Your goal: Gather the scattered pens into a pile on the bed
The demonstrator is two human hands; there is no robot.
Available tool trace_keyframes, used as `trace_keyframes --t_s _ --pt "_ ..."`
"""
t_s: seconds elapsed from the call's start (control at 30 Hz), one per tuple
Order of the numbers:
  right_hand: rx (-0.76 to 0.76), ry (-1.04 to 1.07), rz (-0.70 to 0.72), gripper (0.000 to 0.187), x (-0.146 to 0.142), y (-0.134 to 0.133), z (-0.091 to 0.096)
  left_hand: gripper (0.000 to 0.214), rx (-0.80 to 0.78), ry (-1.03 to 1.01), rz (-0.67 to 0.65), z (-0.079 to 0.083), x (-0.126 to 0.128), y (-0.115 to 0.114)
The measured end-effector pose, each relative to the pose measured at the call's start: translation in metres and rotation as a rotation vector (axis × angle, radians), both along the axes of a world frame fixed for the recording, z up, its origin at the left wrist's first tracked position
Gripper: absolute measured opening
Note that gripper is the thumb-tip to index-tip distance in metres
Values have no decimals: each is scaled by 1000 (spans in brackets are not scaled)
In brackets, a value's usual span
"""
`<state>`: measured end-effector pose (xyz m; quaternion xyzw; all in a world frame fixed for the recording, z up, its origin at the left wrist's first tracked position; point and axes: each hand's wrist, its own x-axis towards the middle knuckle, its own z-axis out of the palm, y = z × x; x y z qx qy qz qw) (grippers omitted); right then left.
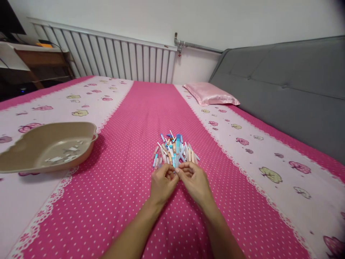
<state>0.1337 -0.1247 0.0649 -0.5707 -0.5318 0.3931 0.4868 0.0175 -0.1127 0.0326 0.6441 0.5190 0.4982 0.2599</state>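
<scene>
Close together over the bedspread, my left hand [163, 182] and my right hand [196, 182] meet at their fingertips. Between them they pinch the near end of a slim translucent stick with a blue far end [178, 147], which points away from me. Its exact kind is too small to make out. Just beyond my fingers lies a loose pile of slim pen-like sticks [191, 157] in white, blue, pink, peach and brown. My hands and the held stick hide part of this pile.
A beige plastic basin [83, 126] with white and grey scraps inside stands to the left. Under everything spreads a pink dotted bedspread [129, 201]. A pink pillow [210, 93] lies at the far right by the grey headboard [280, 72]. A white radiator [107, 54] lines the wall.
</scene>
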Motion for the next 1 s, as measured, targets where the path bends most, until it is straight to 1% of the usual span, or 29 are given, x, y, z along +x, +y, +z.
trace_keyframes --t_s 0.13,0.33,0.5,0.6,0.67,0.73,0.9,1.0 --pt "-12 6 -59 24 -1 1 0 13 41 28 -3 0 1 -1" --pt "26 -97 -186 19 -5 1 1 10 95 88 -22 -1 2 -2" --pt "65 -155 -256 22 6 8 -1 17 109 124 -40 1 2 -2" --pt "74 -178 -304 26 23 17 -4 21 120 139 -45 0 4 -4" --pt "77 -195 -322 29 40 24 -7 21 122 156 -77 -2 6 -6" --pt "73 -263 -359 30 58 31 -11 21 122 180 -120 -4 8 -8" --pt "17 -398 -483 30 108 48 -27 15 122 250 -211 -6 9 -10" --pt "-27 -459 -563 29 136 57 -38 15 74 295 -269 -8 8 -11"
